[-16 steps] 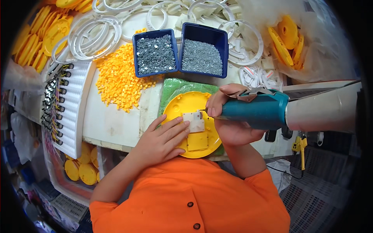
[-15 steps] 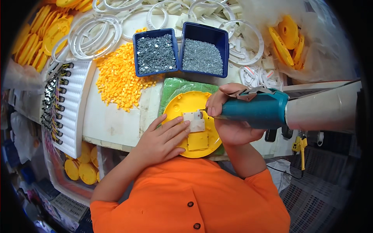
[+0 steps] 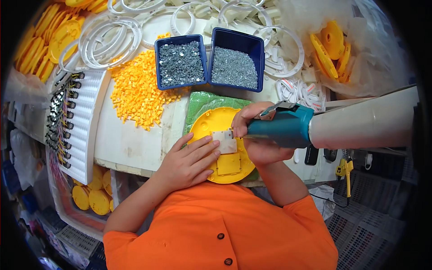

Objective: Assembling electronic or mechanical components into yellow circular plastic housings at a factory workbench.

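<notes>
A round yellow plastic cover [image 3: 245, 164] lies hollow side up on a green mat [image 3: 196, 106] at the table's near edge. Within it sits a small white plastic block [image 3: 226, 141]. My left hand [image 3: 186, 162] rests flat on the cover's left part, fingers stretched out, fingertips touching the block's left edge. An electric screwdriver [image 3: 283, 128] with a teal front and pale body is held nearly level in my right hand [image 3: 265, 150], fingers wrapped round its front. Its bit points left at the block's upper right corner; my fingers partly hide the tip.
Two blue bins, one of dark metal pieces [image 3: 182, 63] and one of small screws [image 3: 234, 65], stand beyond the mat. A heap of small yellow pieces [image 3: 139, 90] lies left of them, beside a white ribbed tray [image 3: 85, 128]. White rings [image 3: 110, 42] and bagged yellow discs [image 3: 330, 49] lie farther back.
My right hand and the electric screwdriver have shifted left, bringing the bit closer over the white block. My left hand stays almost where it was.
</notes>
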`<state>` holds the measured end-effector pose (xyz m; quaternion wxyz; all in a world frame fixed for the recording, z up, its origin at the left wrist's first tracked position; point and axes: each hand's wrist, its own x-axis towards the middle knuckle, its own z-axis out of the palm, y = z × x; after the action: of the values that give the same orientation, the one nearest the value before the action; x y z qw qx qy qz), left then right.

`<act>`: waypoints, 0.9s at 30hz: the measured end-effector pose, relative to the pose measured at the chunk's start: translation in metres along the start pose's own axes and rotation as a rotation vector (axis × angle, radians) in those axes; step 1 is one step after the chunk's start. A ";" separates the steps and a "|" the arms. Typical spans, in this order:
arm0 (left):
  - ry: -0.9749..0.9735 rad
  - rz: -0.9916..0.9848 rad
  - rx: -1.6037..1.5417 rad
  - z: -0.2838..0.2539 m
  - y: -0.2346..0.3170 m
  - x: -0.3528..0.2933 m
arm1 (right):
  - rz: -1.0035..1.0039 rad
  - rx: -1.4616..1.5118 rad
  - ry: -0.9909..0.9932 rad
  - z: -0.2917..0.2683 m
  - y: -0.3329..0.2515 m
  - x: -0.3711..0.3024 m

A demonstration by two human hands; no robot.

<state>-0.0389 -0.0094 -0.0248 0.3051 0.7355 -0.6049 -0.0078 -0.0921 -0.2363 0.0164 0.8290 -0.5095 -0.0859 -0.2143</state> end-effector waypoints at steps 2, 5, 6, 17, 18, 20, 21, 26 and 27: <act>0.003 -0.001 -0.008 0.000 0.000 0.000 | 0.017 -0.028 0.013 0.000 -0.002 0.000; 0.018 -0.006 -0.011 0.000 0.000 -0.001 | 0.097 -0.115 0.020 0.008 -0.018 0.006; 0.023 -0.013 -0.009 0.001 -0.001 -0.001 | 0.101 -0.113 0.012 0.013 -0.019 0.008; 0.108 0.018 0.002 0.001 -0.002 -0.001 | 0.181 0.002 -0.011 0.040 0.002 0.009; 0.111 0.017 0.003 0.001 -0.001 -0.001 | 0.182 0.001 -0.015 0.038 0.003 0.007; 0.132 0.021 -0.003 0.002 0.000 0.000 | 0.242 -0.098 -0.059 0.033 0.002 0.006; 0.135 0.022 -0.003 0.003 0.000 0.000 | 0.240 -0.100 -0.061 0.034 0.000 0.007; 0.142 0.007 -0.026 0.005 0.001 -0.002 | 0.313 -0.045 0.061 0.043 -0.020 0.005; 0.142 0.007 -0.027 0.006 0.000 -0.003 | 0.195 -0.007 -0.012 0.041 -0.021 -0.001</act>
<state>-0.0418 -0.0091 -0.0305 0.3573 0.7280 -0.5839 0.0373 -0.0988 -0.2075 0.0520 0.8435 -0.5197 -0.0402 -0.1296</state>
